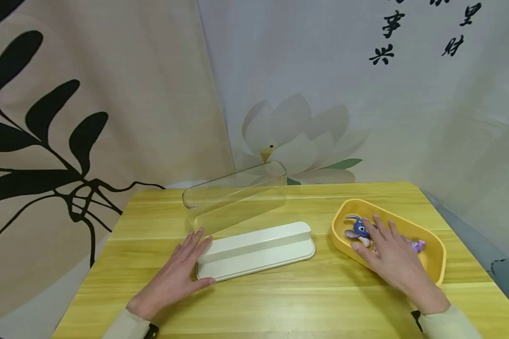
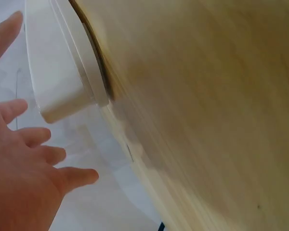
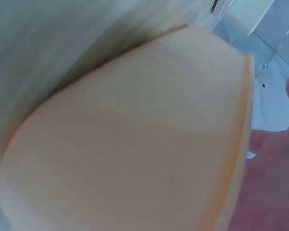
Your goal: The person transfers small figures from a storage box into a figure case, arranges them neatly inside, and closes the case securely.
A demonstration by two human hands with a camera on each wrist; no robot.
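At the lower middle of the head view, the left hand (image 1: 174,278) is placed at the left end of a white base (image 1: 258,255) with its fingers spread (whether the base is touched cannot be told). At the right of the frame, the right hand (image 1: 394,259) is held over a yellow tray (image 1: 439,252) with its fingers also spread, and a blue figure (image 1: 358,229) and a purple figure (image 1: 418,246) are partly covered by it, though contact cannot be made out. Behind the base, near the frame's centre, a clear cover (image 1: 237,195) is seen on the wooden counter (image 1: 288,303).
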